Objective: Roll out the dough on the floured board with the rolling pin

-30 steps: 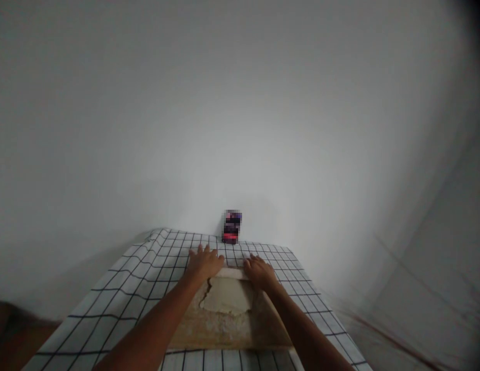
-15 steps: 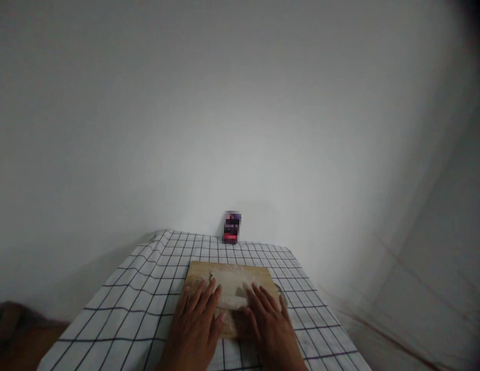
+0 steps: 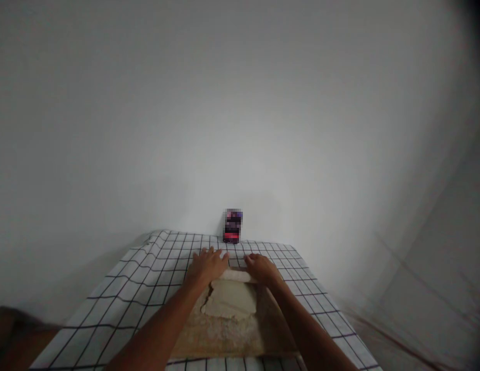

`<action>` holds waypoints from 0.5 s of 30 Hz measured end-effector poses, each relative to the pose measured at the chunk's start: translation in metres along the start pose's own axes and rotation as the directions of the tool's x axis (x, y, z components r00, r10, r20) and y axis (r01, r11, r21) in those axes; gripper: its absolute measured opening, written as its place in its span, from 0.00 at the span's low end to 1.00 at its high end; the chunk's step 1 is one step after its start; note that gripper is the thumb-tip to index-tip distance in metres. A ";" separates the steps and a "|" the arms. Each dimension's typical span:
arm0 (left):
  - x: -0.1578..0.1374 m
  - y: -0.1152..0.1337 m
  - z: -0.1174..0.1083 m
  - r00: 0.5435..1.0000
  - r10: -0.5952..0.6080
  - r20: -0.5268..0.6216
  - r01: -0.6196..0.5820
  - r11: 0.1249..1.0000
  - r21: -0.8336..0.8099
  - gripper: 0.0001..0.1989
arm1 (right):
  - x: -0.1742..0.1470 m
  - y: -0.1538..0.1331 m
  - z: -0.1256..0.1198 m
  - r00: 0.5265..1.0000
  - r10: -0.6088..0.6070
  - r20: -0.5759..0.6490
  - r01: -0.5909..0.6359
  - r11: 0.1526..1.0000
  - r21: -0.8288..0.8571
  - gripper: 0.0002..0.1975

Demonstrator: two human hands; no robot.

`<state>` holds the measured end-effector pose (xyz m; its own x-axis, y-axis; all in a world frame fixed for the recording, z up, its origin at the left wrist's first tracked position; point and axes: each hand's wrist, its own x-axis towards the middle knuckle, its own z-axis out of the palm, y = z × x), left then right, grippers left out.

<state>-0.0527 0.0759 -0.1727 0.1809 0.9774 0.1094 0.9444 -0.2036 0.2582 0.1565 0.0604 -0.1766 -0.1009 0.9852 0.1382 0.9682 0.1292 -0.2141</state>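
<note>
A thin, ragged-edged sheet of dough (image 3: 230, 300) lies on a floury wooden board (image 3: 224, 340). Across its far edge rests a pale, flour-dusted rolling pin (image 3: 236, 276). My left hand (image 3: 207, 265) presses on the pin's left end, palm down, with its fingers spread forward and not wrapped round it. On the right end lies my right hand (image 3: 262, 268), its fingers stretched forward over the pin and fairly close together. Both hands hide the pin's ends.
A black-and-white checked cloth (image 3: 139, 288) covers the table. At its back edge a dark, blurred-out upright object (image 3: 232, 226) leans on the white wall (image 3: 240, 129). Something brown (image 3: 15, 335) sits low at the far left.
Both hands have pushed the rolling pin away from me, from the middle of the board to its far side. More of the dough and near board now shows.
</note>
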 end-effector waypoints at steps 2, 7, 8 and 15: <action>0.021 -0.003 0.003 0.997 -0.038 0.066 0.039 0.999 -0.019 0.33 | 0.019 0.006 0.005 0.999 -0.003 0.038 0.003 1.000 0.002 0.20; 0.053 -0.009 0.014 0.984 -0.130 0.119 0.131 0.991 -0.004 0.37 | 0.051 0.015 0.014 0.998 0.025 0.059 -0.026 1.000 0.015 0.20; 0.056 -0.010 0.016 0.983 -0.141 0.116 0.143 0.990 -0.001 0.38 | 0.054 0.015 0.015 0.998 0.026 0.061 -0.027 1.000 0.016 0.20; 0.048 -0.010 0.016 0.986 -0.133 0.104 0.134 0.991 -0.002 0.39 | 0.048 0.013 0.016 0.996 0.041 0.075 -0.043 0.999 0.018 0.21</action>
<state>-0.0488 0.1254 -0.1859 0.0813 0.9964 -0.0259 0.9594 -0.0712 0.2728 0.1603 0.1113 -0.1880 -0.0780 0.9954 0.0566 0.9673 0.0893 -0.2374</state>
